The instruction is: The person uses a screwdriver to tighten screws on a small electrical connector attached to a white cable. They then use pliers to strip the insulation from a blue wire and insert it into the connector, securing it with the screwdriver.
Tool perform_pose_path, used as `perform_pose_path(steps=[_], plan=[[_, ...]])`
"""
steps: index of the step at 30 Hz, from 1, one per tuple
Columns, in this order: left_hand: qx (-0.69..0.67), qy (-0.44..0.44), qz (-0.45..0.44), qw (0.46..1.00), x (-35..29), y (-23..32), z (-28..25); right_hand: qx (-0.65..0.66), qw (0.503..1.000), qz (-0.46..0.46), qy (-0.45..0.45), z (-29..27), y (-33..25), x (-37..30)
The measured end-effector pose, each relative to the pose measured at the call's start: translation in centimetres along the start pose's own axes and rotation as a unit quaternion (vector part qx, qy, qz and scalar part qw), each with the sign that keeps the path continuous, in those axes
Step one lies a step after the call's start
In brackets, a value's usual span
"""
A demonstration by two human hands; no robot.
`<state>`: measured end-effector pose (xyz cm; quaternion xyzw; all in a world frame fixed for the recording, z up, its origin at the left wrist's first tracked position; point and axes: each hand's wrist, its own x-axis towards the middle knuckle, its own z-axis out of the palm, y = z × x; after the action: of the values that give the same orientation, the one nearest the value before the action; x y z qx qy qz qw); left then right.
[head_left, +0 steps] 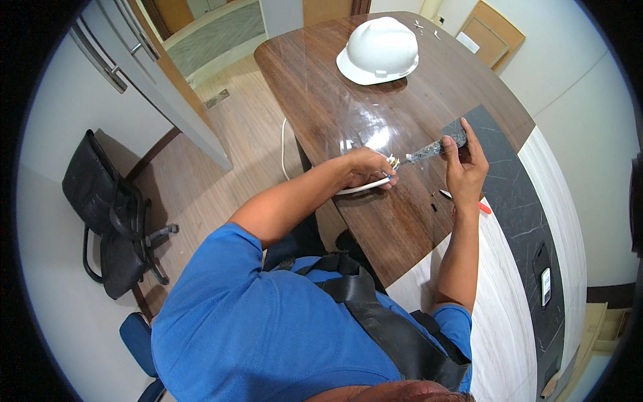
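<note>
My left hand (366, 166) is closed around the end of a white cable (364, 189) and a small metal-and-white fitting (394, 163), whose exact kind is too small to make out. A bit of blue shows at the cable's end by my fingertips. In my right hand (467, 169) is a screwdriver (458, 139) with a dark, speckled handle, held between thumb and fingers. Its shaft points left, with the tip at or very close to the fitting; contact is hard to tell. Both hands are over the brown wooden table (308, 80).
A white hard hat (380, 52) sits at the table's far side, with white scraps (419, 27) beyond it. Near my right forearm lie a red-orange object (484, 208) and a small black piece (434, 208). A phone (546, 287) rests at right. A black chair (110, 208) stands left.
</note>
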<state>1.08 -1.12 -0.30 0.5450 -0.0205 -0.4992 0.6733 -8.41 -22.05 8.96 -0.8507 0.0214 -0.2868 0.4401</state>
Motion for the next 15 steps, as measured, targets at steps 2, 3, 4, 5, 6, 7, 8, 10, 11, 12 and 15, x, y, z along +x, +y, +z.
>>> perform_pose_path(steps=[2, 3, 4, 5, 6, 7, 8, 10, 11, 12, 15], plan=[[-0.010, 0.004, -0.005, 1.000, 0.0, 0.0, -0.1, 0.048, 0.995, -0.071, 0.045, 0.8, 0.6, 0.2], [-0.014, 0.002, -0.003, 1.000, -0.1, 0.0, -0.1, 0.072, 0.989, -0.106, 0.068, 1.1, 0.8, 0.3], [-0.018, 0.000, 0.000, 1.000, -0.1, 0.0, -0.1, 0.085, 0.990, -0.091, 0.061, 1.1, 0.9, 0.2], [-0.023, -0.001, 0.003, 1.000, -0.3, 0.0, -0.1, 0.098, 0.991, -0.076, 0.052, 1.1, 0.6, 0.2], [-0.021, 0.004, 0.001, 1.000, -0.4, 0.0, 0.1, 0.111, 0.991, -0.062, 0.043, 1.1, 0.4, 0.2], [-0.019, 0.009, 0.000, 1.000, -0.5, 0.1, 0.3, 0.085, 0.995, -0.043, 0.028, 0.8, 0.4, 0.1], [-0.016, 0.013, 0.000, 1.000, -0.7, 0.2, 0.5, 0.057, 0.998, -0.025, 0.013, 0.3, 0.5, 0.1], [-0.014, 0.002, -0.004, 1.000, -0.2, 0.0, 0.1, 0.021, 1.000, -0.006, -0.001, 0.0, 0.5, 0.2], [-0.009, -0.004, -0.006, 1.000, -0.1, 0.1, 0.0, 0.014, 1.000, -0.003, 0.002, 0.0, 0.7, 0.2], [-0.009, -0.007, -0.006, 1.000, -0.1, 0.1, 0.0, 0.007, 1.000, -0.001, 0.006, 0.0, 0.9, 0.2], [-0.009, -0.011, -0.007, 1.000, -0.1, -0.1, -0.2, 0.046, 0.990, -0.116, 0.061, 0.7, 1.3, 0.5]])
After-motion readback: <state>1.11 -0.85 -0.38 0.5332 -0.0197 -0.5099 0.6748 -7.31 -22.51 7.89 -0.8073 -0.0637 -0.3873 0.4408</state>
